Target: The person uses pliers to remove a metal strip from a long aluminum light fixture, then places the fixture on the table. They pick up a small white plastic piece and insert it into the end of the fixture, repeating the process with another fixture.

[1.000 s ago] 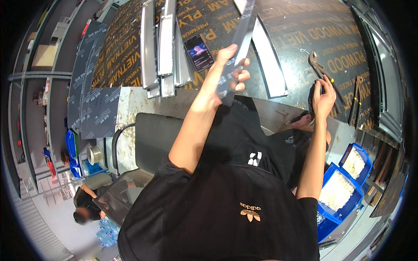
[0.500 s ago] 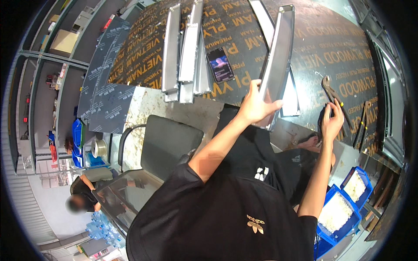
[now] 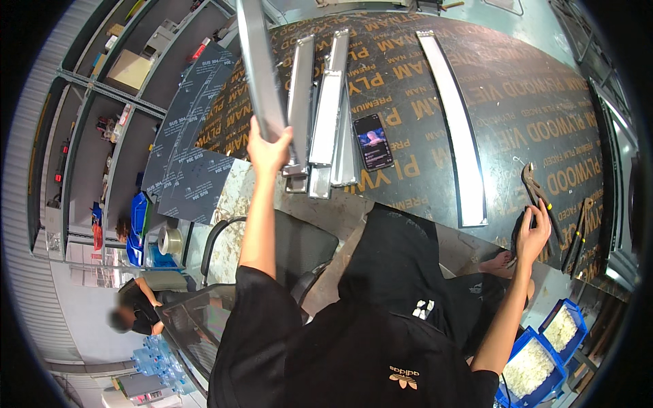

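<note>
My left hand (image 3: 269, 149) grips the near end of a long grey metal channel (image 3: 257, 61), held raised at the left of the table and slightly blurred. Beside and partly under it lies a stack of similar metal channels (image 3: 326, 122). My right hand (image 3: 532, 234) is at the table's right edge, its fingers curled together. Something dark sits against those fingers, and I cannot make out what it is. Pliers (image 3: 530, 180) with yellow-and-black handles lie just beyond this hand. A long channel with a white inside (image 3: 454, 122) lies alone on the right half of the table.
A phone (image 3: 373, 141) lies beside the stack on the dark plywood table (image 3: 408, 156). More yellow-and-black hand tools (image 3: 577, 238) rest at right. Blue bins (image 3: 530, 367) of small white pieces stand lower right. A chair (image 3: 299, 245), shelving and another person (image 3: 139, 302) are at left.
My left hand has carried the grey channel leftward, from above the white-lined one to beside the stack. The right hand keeps its place by the pliers. The whole view has shifted a little.
</note>
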The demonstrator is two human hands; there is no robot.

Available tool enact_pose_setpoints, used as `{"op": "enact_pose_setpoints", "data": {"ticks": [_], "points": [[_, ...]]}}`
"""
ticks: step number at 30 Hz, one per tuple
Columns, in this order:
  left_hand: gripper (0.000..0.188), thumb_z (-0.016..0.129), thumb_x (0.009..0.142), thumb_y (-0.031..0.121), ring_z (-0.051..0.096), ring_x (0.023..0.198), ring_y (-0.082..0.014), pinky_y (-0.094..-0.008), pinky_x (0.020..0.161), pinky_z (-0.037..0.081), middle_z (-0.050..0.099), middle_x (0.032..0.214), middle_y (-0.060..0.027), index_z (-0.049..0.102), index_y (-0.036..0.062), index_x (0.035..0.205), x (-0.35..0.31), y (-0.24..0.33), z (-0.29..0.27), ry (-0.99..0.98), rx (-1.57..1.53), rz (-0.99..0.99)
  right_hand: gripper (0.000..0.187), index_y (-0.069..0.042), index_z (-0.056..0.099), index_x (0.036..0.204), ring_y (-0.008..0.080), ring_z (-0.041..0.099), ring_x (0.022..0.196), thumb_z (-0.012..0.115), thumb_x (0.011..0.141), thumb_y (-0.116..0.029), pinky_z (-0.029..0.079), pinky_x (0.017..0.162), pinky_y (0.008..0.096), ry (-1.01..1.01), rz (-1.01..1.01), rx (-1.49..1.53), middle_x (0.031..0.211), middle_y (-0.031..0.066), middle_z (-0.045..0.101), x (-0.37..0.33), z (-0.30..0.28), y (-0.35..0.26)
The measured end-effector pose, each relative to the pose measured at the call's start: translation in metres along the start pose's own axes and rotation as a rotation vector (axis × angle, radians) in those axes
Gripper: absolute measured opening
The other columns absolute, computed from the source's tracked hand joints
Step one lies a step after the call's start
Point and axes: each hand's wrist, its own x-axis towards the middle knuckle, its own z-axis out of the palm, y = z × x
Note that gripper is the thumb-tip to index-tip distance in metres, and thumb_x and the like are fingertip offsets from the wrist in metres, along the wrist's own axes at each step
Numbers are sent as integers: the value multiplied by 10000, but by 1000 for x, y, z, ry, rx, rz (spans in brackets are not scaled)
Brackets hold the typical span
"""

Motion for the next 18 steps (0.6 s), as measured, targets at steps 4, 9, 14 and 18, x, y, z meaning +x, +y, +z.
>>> {"op": "enact_pose_setpoints", "data": {"ticks": [4, 9, 14, 18], "points": [[936, 915, 698, 349, 743, 1041, -350, -423, 935, 564, 749, 1126, -254, 528, -74, 1438, 42, -61, -27, -12, 101, -55, 200, -41, 746, 1081, 344, 607, 1275, 662, 1008, -207, 396, 1126, 456, 2, -7, -3, 1396, 111, 674, 1, 2, 0], [1008, 917, 685, 405, 733, 1105, -320, -408, 984, 552, 735, 1192, -268, 507, -83, 1467, 34, -127, -6, -150, 189, -162, 194, -39, 743, 1059, 348, 608, 1266, 653, 1010, -204, 400, 1124, 464, -10, -19, -8, 1400, 124, 666, 2, 4, 2], [927, 874, 720, 503, 588, 1307, -360, -457, 1103, 459, 625, 1394, -211, 564, 28, 1454, 11, -155, 22, -116, 427, -89, 194, -27, 740, 1052, 347, 608, 1266, 653, 1006, -195, 407, 1117, 462, -21, 16, -31, 1403, 130, 661, 2, 4, 3], [859, 833, 776, 566, 491, 1388, -340, -456, 1147, 397, 531, 1476, -171, 607, 33, 1410, -4, -124, 27, 91, 398, -16, 177, -25, 741, 1055, 355, 624, 1244, 664, 997, -173, 427, 1095, 464, 3, 2, -42, 1384, 139, 673, 2, 5, 1]]}}
